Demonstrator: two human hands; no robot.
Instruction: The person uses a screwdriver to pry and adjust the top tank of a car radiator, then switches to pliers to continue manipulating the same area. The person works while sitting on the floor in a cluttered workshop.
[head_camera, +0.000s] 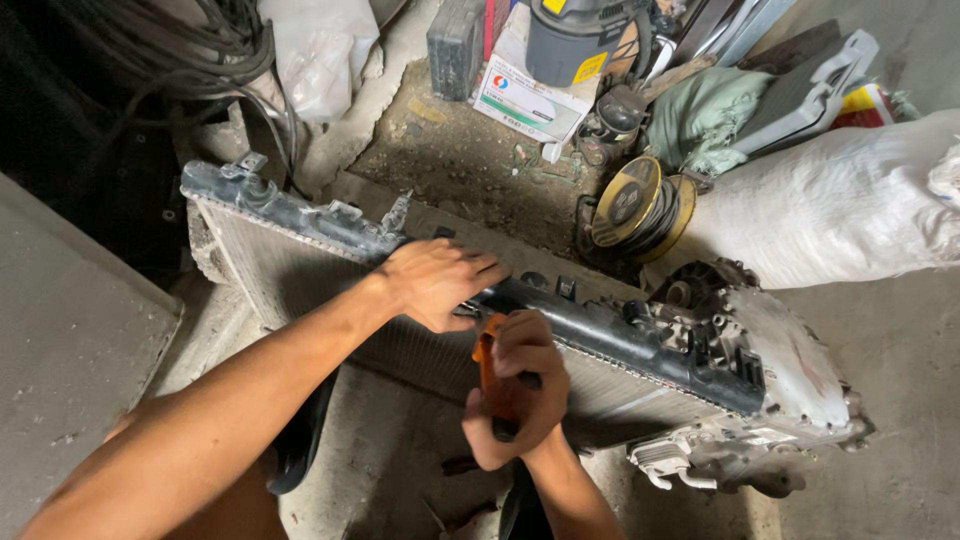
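Radiator (300, 265), propped on edge on floor (900, 400) against engine part (790, 370). Black top tank (620, 340) is steadied by left hand (435, 283), fingers spread over it. Orange-handled tool (492, 375) is gripped in right hand (515, 395), tip at tank seam. Prying judged under way; steady leverage is called for.

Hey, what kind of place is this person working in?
Most likely a rough vehicle repair workshop. A car radiator stands on a bare, dirty concrete floor, worked on with an orange-handled tool. Around it lie a metal engine part, wire spools and coiled cables.
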